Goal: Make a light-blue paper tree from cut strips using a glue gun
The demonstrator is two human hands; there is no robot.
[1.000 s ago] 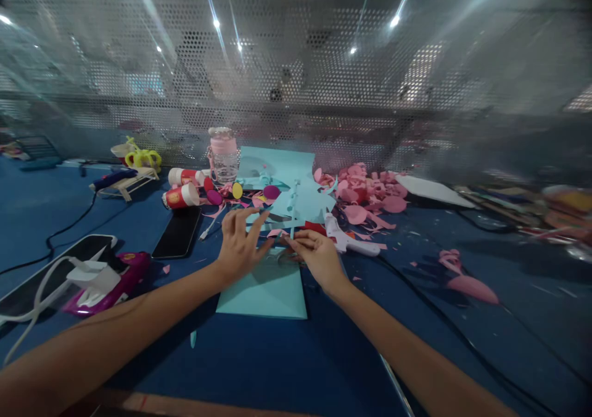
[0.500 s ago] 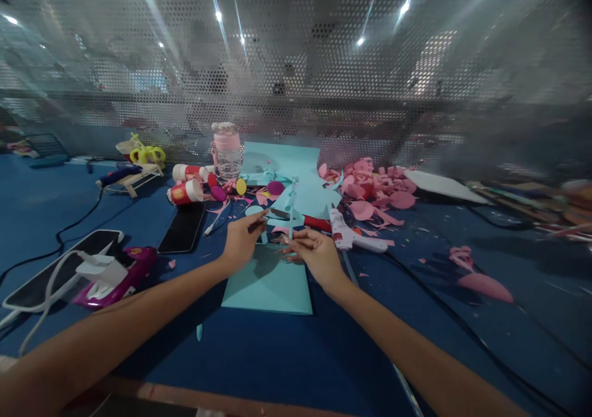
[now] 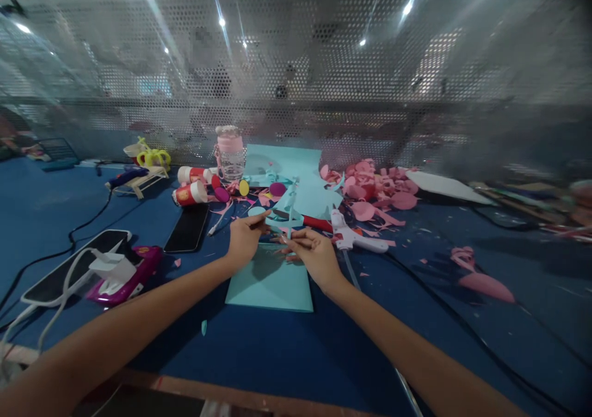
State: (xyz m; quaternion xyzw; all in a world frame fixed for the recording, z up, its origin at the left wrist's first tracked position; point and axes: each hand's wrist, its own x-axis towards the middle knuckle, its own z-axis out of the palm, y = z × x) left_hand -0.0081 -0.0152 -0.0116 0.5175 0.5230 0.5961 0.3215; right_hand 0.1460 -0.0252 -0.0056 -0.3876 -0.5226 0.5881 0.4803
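Pinching a thin teal strip (image 3: 290, 222) between both hands, left hand (image 3: 243, 239) and right hand (image 3: 312, 253) closed on it above the teal sheet (image 3: 271, 284), the person seems mid-craft: pink scraps (image 3: 377, 192) lie cut, glue gun (image 3: 354, 238) idle nearby.

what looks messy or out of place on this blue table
Pink paper scraps lie strewn in a loose heap behind the white glue gun, with stray bits scattered to the right. Two red-and-white tubes lie tipped on their sides near the phone.
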